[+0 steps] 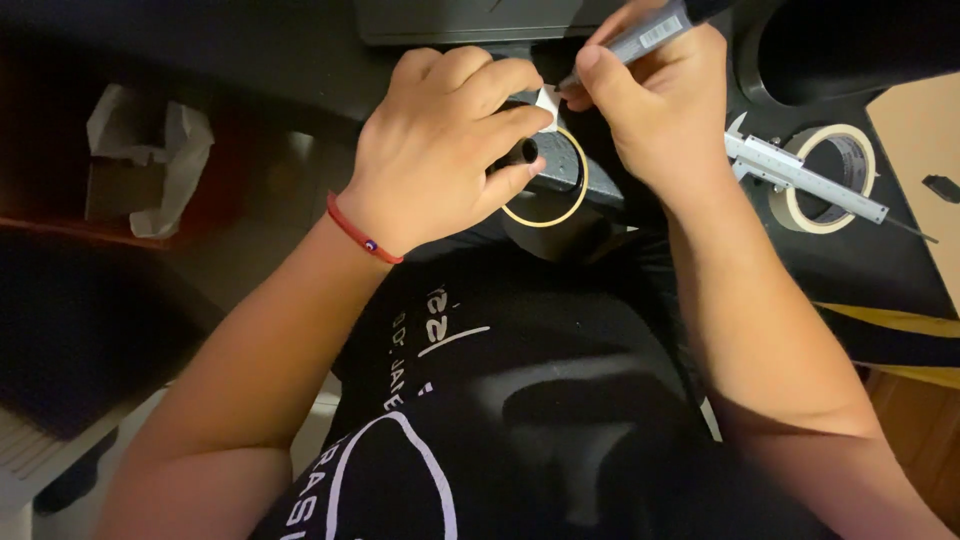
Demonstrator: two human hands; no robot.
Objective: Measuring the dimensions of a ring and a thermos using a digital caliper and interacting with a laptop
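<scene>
A metal vernier caliper [805,178] lies on the dark desk [880,280] to the right, its jaws end pointing left and its beam slanting down to the right across a roll of cream masking tape [828,178] that lies flat. Just beyond them, at the far right, sits a sheet of brown cardboard [920,150] with a small black piece [941,187] resting on it. Off to the left, down in the shadows, stands a crumpled white paper bag [148,160].
</scene>
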